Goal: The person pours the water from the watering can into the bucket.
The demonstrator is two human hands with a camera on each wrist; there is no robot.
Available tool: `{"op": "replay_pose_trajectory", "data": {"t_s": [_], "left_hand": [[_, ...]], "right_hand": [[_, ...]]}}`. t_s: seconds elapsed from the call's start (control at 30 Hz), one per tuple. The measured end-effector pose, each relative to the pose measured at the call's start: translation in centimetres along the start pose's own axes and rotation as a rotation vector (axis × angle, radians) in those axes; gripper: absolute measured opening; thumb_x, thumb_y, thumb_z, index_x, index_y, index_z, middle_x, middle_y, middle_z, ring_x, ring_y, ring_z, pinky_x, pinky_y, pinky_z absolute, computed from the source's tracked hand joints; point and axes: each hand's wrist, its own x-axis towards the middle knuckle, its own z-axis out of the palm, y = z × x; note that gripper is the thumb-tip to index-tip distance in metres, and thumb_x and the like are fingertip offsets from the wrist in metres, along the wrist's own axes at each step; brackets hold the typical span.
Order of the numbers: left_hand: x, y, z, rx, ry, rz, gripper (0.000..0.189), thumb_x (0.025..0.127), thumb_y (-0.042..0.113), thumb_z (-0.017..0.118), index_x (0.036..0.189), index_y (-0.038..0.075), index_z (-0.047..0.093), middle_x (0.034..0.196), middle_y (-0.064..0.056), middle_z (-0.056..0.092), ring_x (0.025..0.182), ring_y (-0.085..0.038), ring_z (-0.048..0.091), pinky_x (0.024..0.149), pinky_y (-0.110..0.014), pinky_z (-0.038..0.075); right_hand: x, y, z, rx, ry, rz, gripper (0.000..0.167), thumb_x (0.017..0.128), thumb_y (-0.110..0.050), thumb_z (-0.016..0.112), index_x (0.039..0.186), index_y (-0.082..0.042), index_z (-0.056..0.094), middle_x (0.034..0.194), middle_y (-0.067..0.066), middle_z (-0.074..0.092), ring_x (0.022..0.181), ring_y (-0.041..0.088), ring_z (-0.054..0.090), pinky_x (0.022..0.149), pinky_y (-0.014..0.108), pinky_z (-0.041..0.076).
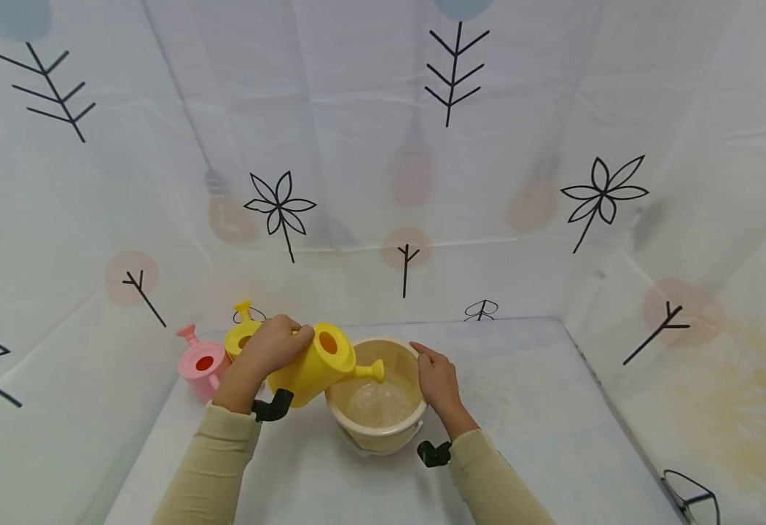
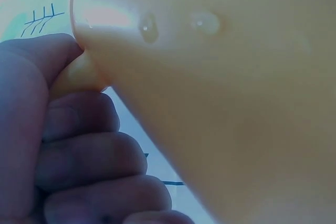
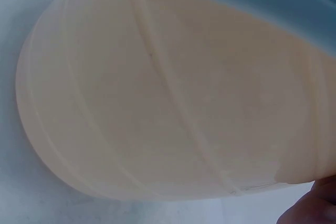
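Observation:
A yellow watering can is tilted to the right, its spout over the inside of a cream bucket. My left hand grips the can by its handle; in the left wrist view the fingers curl round it, and water drops cling to the can's side. Rippled water lies in the bucket under the spout. On the bucket's right side, my right hand holds the rim. The right wrist view shows the bucket's ridged outer wall with a fingertip at its edge.
A pink watering can and a second yellow watering can stand at the left, beyond my left forearm. The white table meets a printed cloth backdrop at the back and sides.

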Motion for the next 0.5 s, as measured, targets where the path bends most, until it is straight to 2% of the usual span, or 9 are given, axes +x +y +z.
{"op": "replay_pose_trajectory", "data": {"t_s": [0.13,0.23,0.43,0.47,0.5], "left_hand": [[0.05,0.04,-0.01,0.001,0.000,0.002,0.040,0.089,0.038,0.046,0.070,0.007,0.064,0.075,-0.007,0.058,0.069,-0.021,0.053,0.062,-0.030,0.039],[0.10,0.09,-0.02,0.004,-0.003,-0.002,0.040,0.089,0.038,0.046,0.070,0.007,0.064,0.076,-0.008,0.059,0.069,-0.021,0.054,0.063,-0.030,0.039],[0.15,0.11,0.00,0.003,-0.016,-0.023,0.039,0.088,0.038,0.046,0.072,0.008,0.065,0.079,-0.008,0.059,0.071,-0.022,0.055,0.064,-0.030,0.040],[0.17,0.11,0.00,0.004,-0.017,-0.024,0.039,0.088,0.038,0.046,0.073,0.008,0.066,0.079,-0.008,0.060,0.071,-0.022,0.055,0.064,-0.031,0.041],[0.18,0.14,0.00,0.004,-0.018,-0.025,0.039,0.088,0.038,0.046,0.073,0.008,0.066,0.079,-0.008,0.060,0.071,-0.022,0.055,0.064,-0.031,0.041]], "right_hand": [[0.10,0.07,0.08,-0.007,0.004,-0.005,0.045,0.098,-0.027,0.031,0.131,-0.027,0.061,0.129,0.009,0.064,0.078,0.016,0.060,0.056,0.028,0.043],[0.09,0.07,0.06,-0.002,-0.001,0.003,0.045,0.098,-0.028,0.031,0.131,-0.028,0.061,0.123,0.011,0.066,0.071,0.020,0.060,0.053,0.029,0.043],[0.05,0.05,0.04,-0.016,0.005,0.000,0.044,0.098,-0.028,0.031,0.130,-0.029,0.062,0.123,0.010,0.067,0.078,0.020,0.060,0.058,0.028,0.044],[0.05,0.07,0.05,-0.015,0.006,-0.004,0.044,0.098,-0.028,0.031,0.130,-0.029,0.062,0.127,0.008,0.065,0.081,0.018,0.059,0.059,0.028,0.044],[0.04,0.07,0.03,-0.011,0.005,-0.004,0.044,0.098,-0.028,0.031,0.130,-0.029,0.062,0.127,0.008,0.065,0.078,0.019,0.059,0.058,0.028,0.044]]}}
